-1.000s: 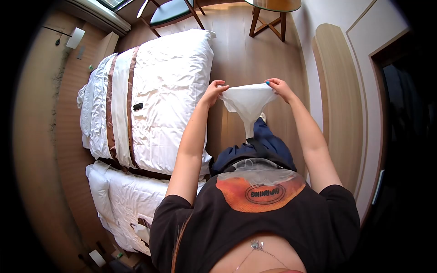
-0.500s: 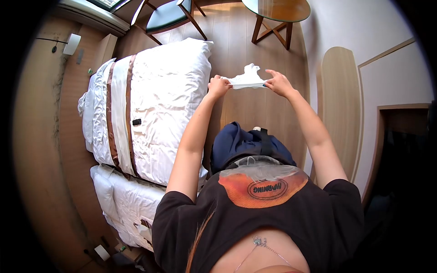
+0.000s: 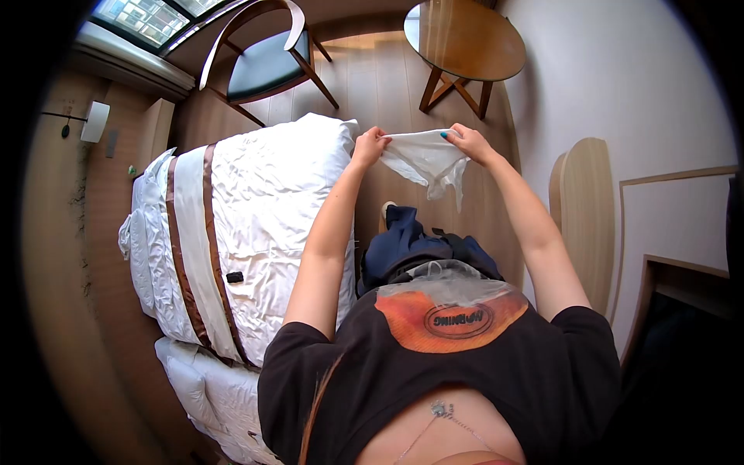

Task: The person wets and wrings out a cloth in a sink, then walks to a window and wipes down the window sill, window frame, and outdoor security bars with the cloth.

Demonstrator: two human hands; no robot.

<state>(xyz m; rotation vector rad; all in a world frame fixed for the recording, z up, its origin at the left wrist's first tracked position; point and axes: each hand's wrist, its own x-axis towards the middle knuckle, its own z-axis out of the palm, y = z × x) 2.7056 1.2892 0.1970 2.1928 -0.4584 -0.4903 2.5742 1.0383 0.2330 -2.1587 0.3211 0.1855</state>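
Observation:
A thin white cloth [image 3: 426, 155] is stretched between my two hands, out in front of my body and above the wooden floor. My left hand [image 3: 370, 146] pinches its left upper corner. At the right upper corner, my right hand [image 3: 468, 144] has its fingers closed on the edge. The cloth's top edge runs nearly straight between the hands, and its lower part hangs down in loose, uneven points.
On the left stands a bed [image 3: 271, 194] with a small black object [image 3: 235, 277] on it, and a second bed [image 3: 225, 403] nearer. A chair [image 3: 267, 68] and a round table [image 3: 465, 43] stand ahead. A rounded wooden panel [image 3: 585, 201] is on the right.
The white cloth was flipped upward half a second ago and now hangs down again between my hands. The chair, table and bed appear lower in view.

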